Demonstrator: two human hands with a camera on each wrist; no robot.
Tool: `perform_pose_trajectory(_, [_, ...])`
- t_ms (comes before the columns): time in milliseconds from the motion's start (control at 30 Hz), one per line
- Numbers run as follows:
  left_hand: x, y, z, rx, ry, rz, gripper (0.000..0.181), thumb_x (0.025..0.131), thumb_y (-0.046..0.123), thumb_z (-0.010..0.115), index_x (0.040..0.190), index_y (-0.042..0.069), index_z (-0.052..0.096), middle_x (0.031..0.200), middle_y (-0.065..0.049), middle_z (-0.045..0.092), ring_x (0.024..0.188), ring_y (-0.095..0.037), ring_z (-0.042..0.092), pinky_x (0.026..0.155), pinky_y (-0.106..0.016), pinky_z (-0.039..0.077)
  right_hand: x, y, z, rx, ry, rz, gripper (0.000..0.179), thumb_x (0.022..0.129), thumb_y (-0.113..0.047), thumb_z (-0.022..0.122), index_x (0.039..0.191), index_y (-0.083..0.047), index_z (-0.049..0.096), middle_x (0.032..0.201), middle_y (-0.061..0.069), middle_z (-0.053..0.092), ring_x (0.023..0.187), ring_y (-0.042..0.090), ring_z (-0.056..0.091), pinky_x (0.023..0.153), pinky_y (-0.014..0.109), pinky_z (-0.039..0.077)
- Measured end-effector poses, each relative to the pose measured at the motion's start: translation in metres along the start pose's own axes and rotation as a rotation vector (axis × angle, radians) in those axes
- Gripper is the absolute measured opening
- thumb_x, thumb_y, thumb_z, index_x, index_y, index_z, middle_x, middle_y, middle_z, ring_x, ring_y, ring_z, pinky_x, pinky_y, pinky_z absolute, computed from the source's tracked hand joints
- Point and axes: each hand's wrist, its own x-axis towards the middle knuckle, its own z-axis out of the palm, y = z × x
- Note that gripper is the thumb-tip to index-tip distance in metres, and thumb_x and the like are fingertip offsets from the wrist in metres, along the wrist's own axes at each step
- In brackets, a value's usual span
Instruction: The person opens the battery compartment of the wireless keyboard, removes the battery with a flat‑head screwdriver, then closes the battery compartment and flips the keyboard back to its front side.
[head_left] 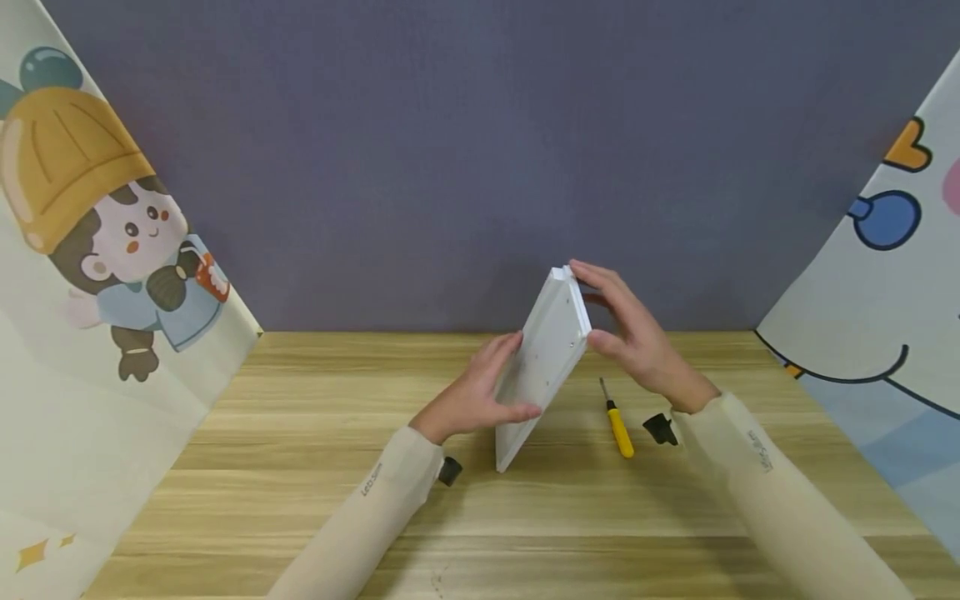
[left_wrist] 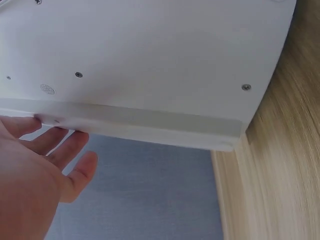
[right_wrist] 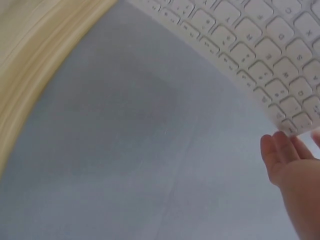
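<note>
A white keyboard [head_left: 542,354] stands tilted on edge above the table, its back with small screws facing the head camera. My left hand [head_left: 477,393] holds its lower part, the thumb across the back and the fingers at the far long edge. At the upper corner, my right hand [head_left: 637,337] grips with fingers on the top edge and thumb on the side. The left wrist view shows screws in the keyboard's back [left_wrist: 165,55] and fingers at its raised edge strip. In the right wrist view the white keys [right_wrist: 270,52] show, fingertips right at the corner.
A yellow-handled screwdriver [head_left: 618,429] lies on the wood-grain table [head_left: 337,467], right of the keyboard. A grey-blue wall panel [head_left: 480,150] rises behind. Cartoon-printed white panels flank both sides. Small black pieces [head_left: 660,429] show beside the cuffs.
</note>
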Motion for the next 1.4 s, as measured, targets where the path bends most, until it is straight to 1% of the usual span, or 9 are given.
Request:
perform_pose_trajectory(267, [-0.001,-0.003,0.001,0.036,0.003,0.019,0.102,0.074,0.049,0.074,0.151,0.012,0.019,0.148,-0.004,0.028,0.131,-0.019,0.028,0.1,-0.047,0.035,-0.013,0.0,-0.012,-0.021,-0.044,0.053,0.071,0.093,-0.042,0.057,0.143,0.003,0.035,0.147,0.018,0.03,0.13,0.031,0.033,0.105,0.036,0.031])
perform_pose_trajectory(500, [-0.006,-0.008,-0.005,0.037,-0.034,-0.005,0.105,0.072,0.052,0.076,0.152,0.014,0.019,0.151,-0.003,0.023,0.134,-0.017,0.023,0.101,-0.047,0.034,-0.023,0.003,-0.016,-0.078,-0.079,0.126,0.071,0.092,-0.046,0.056,0.145,-0.004,0.035,0.151,0.011,0.028,0.135,0.029,0.027,0.104,0.053,0.025])
perform_pose_trajectory(567, [-0.008,-0.01,-0.007,0.035,-0.059,-0.006,0.107,0.071,0.053,0.077,0.152,0.016,0.017,0.153,-0.003,0.02,0.136,-0.018,0.021,0.103,-0.048,0.032,-0.026,0.004,-0.016,-0.085,-0.088,0.145,0.073,0.092,-0.049,0.055,0.146,-0.005,0.034,0.151,0.01,0.027,0.136,0.027,0.027,0.105,0.051,0.025])
perform_pose_trajectory(767, [-0.017,-0.021,-0.014,0.048,-0.128,-0.045,0.112,0.066,0.058,0.078,0.153,0.023,0.016,0.154,0.001,0.017,0.137,-0.017,0.023,0.104,-0.044,0.031,-0.033,0.008,-0.014,-0.071,-0.094,0.121,0.074,0.092,-0.049,0.055,0.146,-0.003,0.033,0.151,0.013,0.027,0.137,0.03,0.025,0.109,0.031,0.023])
perform_pose_trajectory(833, [-0.02,-0.023,-0.016,0.051,-0.134,-0.057,0.112,0.065,0.058,0.079,0.152,0.022,0.018,0.154,-0.001,0.019,0.136,-0.017,0.025,0.104,-0.043,0.032,-0.034,0.008,-0.014,-0.073,-0.094,0.117,0.073,0.092,-0.047,0.056,0.146,-0.003,0.033,0.151,0.012,0.028,0.137,0.03,0.025,0.109,0.034,0.023])
perform_pose_trajectory(933, [-0.025,-0.026,-0.017,0.056,-0.137,-0.07,0.113,0.064,0.06,0.078,0.152,0.021,0.02,0.152,-0.003,0.022,0.136,-0.016,0.025,0.105,-0.043,0.031,-0.037,0.009,-0.015,-0.097,-0.103,0.139,0.073,0.091,-0.046,0.059,0.146,-0.006,0.035,0.151,0.01,0.028,0.137,0.029,0.025,0.108,0.046,0.022])
perform_pose_trajectory(1100, [-0.032,-0.032,-0.019,0.078,-0.168,-0.109,0.114,0.062,0.064,0.077,0.152,0.028,0.016,0.152,0.004,0.019,0.135,-0.016,0.024,0.103,-0.044,0.032,-0.046,0.013,-0.016,-0.141,-0.139,0.182,0.075,0.087,-0.043,0.066,0.146,-0.009,0.035,0.152,0.007,0.028,0.137,0.028,0.026,0.101,0.062,0.023])
perform_pose_trajectory(1200, [-0.036,-0.034,-0.021,0.09,-0.187,-0.112,0.114,0.062,0.062,0.078,0.152,0.031,0.015,0.152,0.006,0.019,0.135,-0.015,0.024,0.102,-0.042,0.033,-0.052,0.016,-0.015,-0.143,-0.151,0.199,0.076,0.085,-0.041,0.069,0.147,-0.01,0.036,0.152,0.006,0.027,0.136,0.027,0.027,0.1,0.063,0.023])
perform_pose_trajectory(1400, [-0.042,-0.038,-0.024,0.13,-0.175,-0.095,0.112,0.062,0.055,0.082,0.151,0.024,0.023,0.15,0.001,0.025,0.134,-0.017,0.026,0.104,-0.04,0.032,-0.06,0.021,-0.012,-0.162,-0.18,0.219,0.075,0.083,-0.029,0.073,0.146,-0.01,0.037,0.152,0.006,0.028,0.134,0.027,0.031,0.1,0.061,0.026])
